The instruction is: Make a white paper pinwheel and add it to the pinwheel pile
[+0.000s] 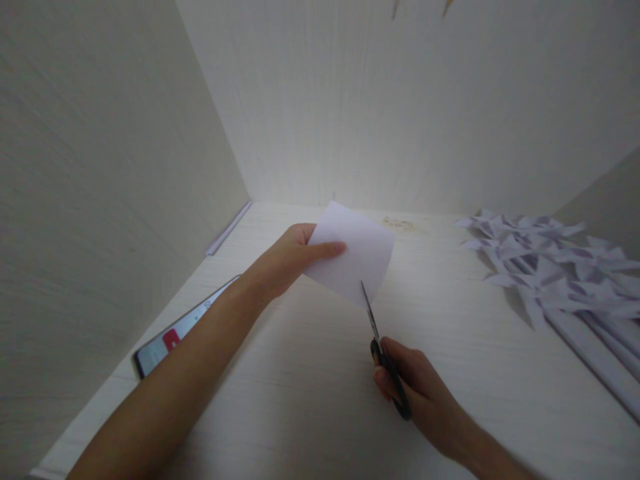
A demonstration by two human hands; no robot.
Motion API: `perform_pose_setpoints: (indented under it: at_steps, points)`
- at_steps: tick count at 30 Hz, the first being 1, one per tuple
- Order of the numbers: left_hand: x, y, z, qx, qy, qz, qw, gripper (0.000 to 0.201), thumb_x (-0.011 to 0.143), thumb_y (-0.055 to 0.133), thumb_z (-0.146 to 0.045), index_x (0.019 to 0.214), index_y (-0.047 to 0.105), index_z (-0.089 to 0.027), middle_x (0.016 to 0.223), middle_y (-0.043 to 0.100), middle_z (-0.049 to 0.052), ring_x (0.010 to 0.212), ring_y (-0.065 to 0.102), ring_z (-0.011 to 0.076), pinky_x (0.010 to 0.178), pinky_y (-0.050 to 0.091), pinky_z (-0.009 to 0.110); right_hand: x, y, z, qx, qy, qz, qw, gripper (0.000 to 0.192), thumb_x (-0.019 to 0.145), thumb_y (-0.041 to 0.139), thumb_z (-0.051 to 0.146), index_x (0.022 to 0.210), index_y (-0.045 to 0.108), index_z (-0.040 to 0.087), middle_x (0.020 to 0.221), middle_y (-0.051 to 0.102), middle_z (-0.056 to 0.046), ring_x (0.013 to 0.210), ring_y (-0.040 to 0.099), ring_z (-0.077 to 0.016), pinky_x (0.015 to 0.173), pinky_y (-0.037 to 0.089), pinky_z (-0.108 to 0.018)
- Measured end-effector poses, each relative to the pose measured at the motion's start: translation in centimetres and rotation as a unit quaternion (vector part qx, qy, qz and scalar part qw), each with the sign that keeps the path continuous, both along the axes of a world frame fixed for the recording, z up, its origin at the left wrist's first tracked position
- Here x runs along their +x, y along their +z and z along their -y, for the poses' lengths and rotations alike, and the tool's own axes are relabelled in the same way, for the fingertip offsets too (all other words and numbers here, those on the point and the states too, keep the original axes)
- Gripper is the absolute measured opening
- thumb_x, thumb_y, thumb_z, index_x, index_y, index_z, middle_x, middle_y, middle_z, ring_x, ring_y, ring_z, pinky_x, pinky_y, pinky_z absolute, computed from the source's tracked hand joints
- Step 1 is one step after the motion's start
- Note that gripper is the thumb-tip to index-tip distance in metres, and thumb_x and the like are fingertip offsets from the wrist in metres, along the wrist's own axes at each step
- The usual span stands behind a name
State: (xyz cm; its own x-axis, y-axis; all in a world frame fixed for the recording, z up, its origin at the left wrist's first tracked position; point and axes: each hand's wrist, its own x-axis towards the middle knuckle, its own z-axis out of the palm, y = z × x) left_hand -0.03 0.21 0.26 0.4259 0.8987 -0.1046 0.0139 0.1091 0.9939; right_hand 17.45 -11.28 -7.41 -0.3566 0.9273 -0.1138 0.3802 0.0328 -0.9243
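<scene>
A roughly square sheet of white paper [361, 237] is pinched in my left hand [300, 257], thumb on top and the other fingers hidden beneath. My right hand [413, 383] is wrapped round the black handles of a pair of scissors [371, 317]. The metal blades point up and away, their tip overlapping the sheet's near corner. Whether the blades are parted around the paper or closed over it is hard to make out. Both hands are above the white tabletop [310, 380].
On the right lie several folded paper pinwheels [540, 267] with rolled paper sticks [590, 353]. A phone [175, 337] with a lit screen rests at the left, partly behind my forearm. Along the left wall is a rolled paper stick [229, 229]. White walls enclose the back and sides.
</scene>
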Motion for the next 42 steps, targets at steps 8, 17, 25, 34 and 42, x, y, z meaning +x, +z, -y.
perform_pose_setpoints:
  at_steps: [8,17,25,34,42]
  points:
    - [0.03,0.06,0.07,0.003,0.004,-0.011,1.000,0.025,0.061,0.064,-0.027,0.080,0.062,-0.011,0.073,0.066,0.006,0.064,0.058,0.0154,0.061,0.044,0.027,0.19,-0.39,0.06,0.003,-0.003,0.006,1.000,0.031,0.080,0.037,0.042,0.059,0.032,0.019,0.053,0.032,0.005,0.049,0.030,-0.0079,0.044,0.025,-0.021]
    - [0.09,-0.16,0.09,-0.007,-0.011,-0.003,1.000,0.022,0.062,0.063,-0.025,0.080,0.062,-0.012,0.073,0.066,0.005,0.062,0.058,0.0137,0.061,0.045,0.025,0.10,-0.44,0.02,-0.001,0.000,0.008,1.000,0.032,0.081,0.035,0.043,0.061,0.033,0.019,0.054,0.032,0.005,0.049,0.030,-0.0079,0.044,0.025,-0.021]
    - [0.34,-0.63,0.46,-0.027,-0.041,0.000,0.999,0.020,0.061,0.065,-0.026,0.076,0.061,-0.013,0.073,0.066,0.004,0.062,0.059,0.0127,0.060,0.045,0.024,-0.20,0.08,0.01,-0.004,-0.002,-0.009,1.000,0.031,0.081,0.035,0.042,0.061,0.034,0.019,0.055,0.034,0.004,0.051,0.031,-0.0083,0.046,0.026,-0.022]
    - [0.73,-0.40,0.70,-0.039,-0.031,-0.009,0.999,0.017,0.060,0.065,-0.024,0.072,0.061,-0.012,0.071,0.066,0.003,0.057,0.058,0.0115,0.056,0.045,0.023,-0.26,0.28,0.19,-0.010,-0.007,-0.031,0.999,0.031,0.080,0.036,0.043,0.061,0.035,0.019,0.055,0.035,0.004,0.051,0.033,-0.0088,0.046,0.027,-0.022]
    - [0.57,-0.74,0.54,-0.025,-0.038,0.004,0.999,0.017,0.060,0.065,-0.025,0.072,0.062,-0.013,0.071,0.066,0.004,0.057,0.059,0.0116,0.054,0.045,0.021,-0.15,0.08,0.01,-0.005,-0.011,-0.004,1.000,0.031,0.080,0.035,0.043,0.061,0.034,0.019,0.054,0.034,0.004,0.050,0.032,-0.0088,0.046,0.026,-0.022]
